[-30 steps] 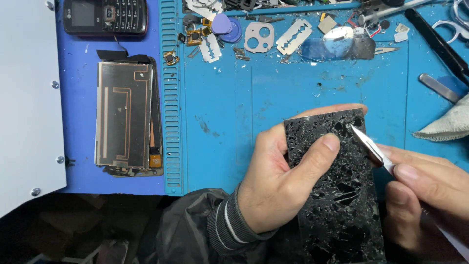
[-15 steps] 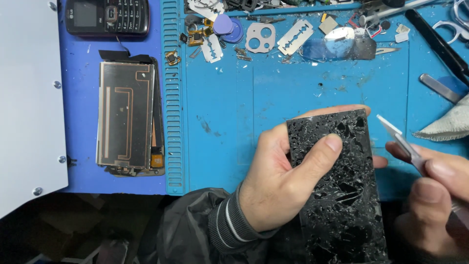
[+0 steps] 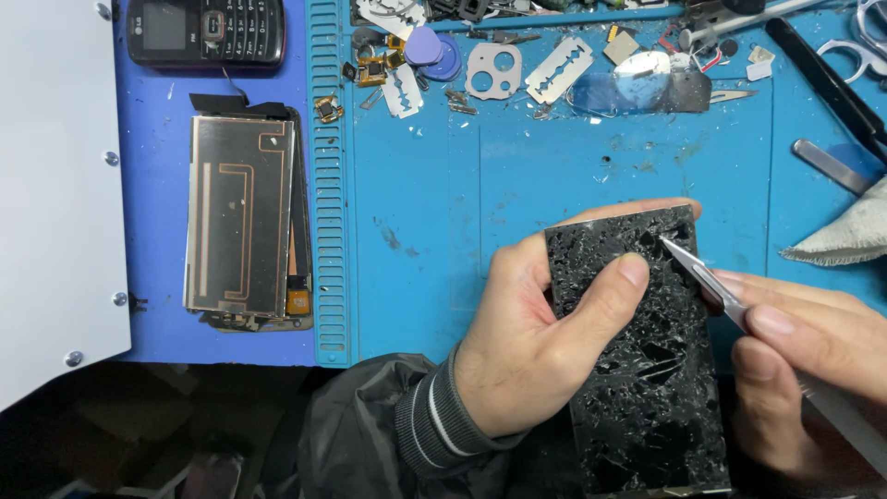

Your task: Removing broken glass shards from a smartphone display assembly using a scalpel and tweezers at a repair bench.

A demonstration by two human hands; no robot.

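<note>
While the left hand (image 3: 536, 351) clamps the shattered black glass phone panel (image 3: 637, 351) over the blue mat's (image 3: 554, 166) near edge, thumb across its face, the right hand (image 3: 795, 351) pinches slim metal tweezers (image 3: 707, 277); I would pry gently, tip kept shallow.

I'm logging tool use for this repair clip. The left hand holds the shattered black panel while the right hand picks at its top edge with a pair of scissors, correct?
Not quite. The left hand does hold the shattered black panel, but the right hand works its top edge with pointed metal tweezers, not scissors, as the head view shows.
</note>
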